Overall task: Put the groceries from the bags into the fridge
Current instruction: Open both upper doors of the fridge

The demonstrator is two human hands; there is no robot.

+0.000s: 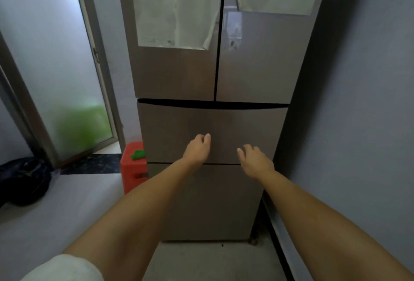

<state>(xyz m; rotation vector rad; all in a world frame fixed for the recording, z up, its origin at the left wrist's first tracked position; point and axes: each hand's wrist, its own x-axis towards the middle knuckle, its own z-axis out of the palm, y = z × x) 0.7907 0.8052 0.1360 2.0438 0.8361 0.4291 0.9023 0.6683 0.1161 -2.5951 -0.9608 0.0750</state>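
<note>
Reaching with your left hand [198,148] loosely curled, right hand [255,159] spread, both empty; fridge [212,128] directly ahead, shut; likely heavy, slick drawer front; hook fingers into the dark gap above your hands.

2 bare forearms show, with no watch, ring or bracelet on either. The left hand [198,149] and right hand [254,160] are bare, the nails short and unpainted. A white sleeve [65,268] edge, soft and rumpled, covers the left upper arm above the elbow.
</note>
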